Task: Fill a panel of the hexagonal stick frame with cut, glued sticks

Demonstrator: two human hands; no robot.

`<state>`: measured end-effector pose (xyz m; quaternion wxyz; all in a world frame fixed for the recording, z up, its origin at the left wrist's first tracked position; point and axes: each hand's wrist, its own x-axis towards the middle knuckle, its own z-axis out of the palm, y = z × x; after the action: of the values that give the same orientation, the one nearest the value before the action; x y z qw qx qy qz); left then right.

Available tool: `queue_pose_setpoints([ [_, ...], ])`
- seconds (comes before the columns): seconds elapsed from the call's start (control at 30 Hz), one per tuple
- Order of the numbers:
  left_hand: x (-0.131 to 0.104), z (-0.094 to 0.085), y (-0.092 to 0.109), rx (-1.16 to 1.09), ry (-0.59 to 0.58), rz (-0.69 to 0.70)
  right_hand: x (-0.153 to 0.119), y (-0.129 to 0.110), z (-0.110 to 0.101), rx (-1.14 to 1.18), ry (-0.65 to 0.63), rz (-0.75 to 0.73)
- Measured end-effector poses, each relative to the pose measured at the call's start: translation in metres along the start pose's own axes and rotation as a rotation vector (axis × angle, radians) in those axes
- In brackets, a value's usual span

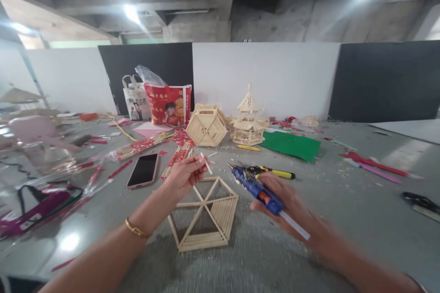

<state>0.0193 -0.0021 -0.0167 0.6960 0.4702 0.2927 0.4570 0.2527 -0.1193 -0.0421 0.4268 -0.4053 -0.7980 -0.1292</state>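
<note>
A short wooden stick (207, 164) is pinched in the fingertips of my left hand (187, 176), above the far side of a hexagonal stick frame (204, 203). The frame lies flat, with spokes meeting at its centre; its right and near sections hold rows of parallel sticks, and the others are open. My right hand (283, 201), blurred, is wrapped round a blue glue gun (257, 191) with a white glue stick out of its back. The gun's nozzle points up and left, right of the frame.
A phone (143, 170) lies left of the frame. Behind stand a hexagonal stick model (206, 127), a pagoda-like model (248, 130) and a red bag (168, 105). A yellow-handled tool (278, 172) lies past my right hand, near green sheet (291, 145). Scissors (421, 203) are far right.
</note>
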Motion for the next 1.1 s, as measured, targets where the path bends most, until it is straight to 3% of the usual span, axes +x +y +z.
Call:
queue_pose_setpoints([
  [0.17,-0.007,0.003,-0.006,-0.068,-0.018,0.018,0.001,-0.013,-0.002,-0.001,-0.108,0.011],
  [0.33,-0.013,0.013,-0.011,-0.108,-0.035,0.012,-0.001,-0.013,-0.002,-0.058,-0.083,-0.035],
  [0.47,-0.017,0.017,-0.012,-0.132,-0.037,0.026,-0.002,-0.014,-0.002,-0.061,-0.171,-0.036],
  [1.1,-0.016,0.015,-0.015,-0.148,-0.048,0.072,-0.007,-0.006,0.007,-0.105,-0.058,-0.1],
])
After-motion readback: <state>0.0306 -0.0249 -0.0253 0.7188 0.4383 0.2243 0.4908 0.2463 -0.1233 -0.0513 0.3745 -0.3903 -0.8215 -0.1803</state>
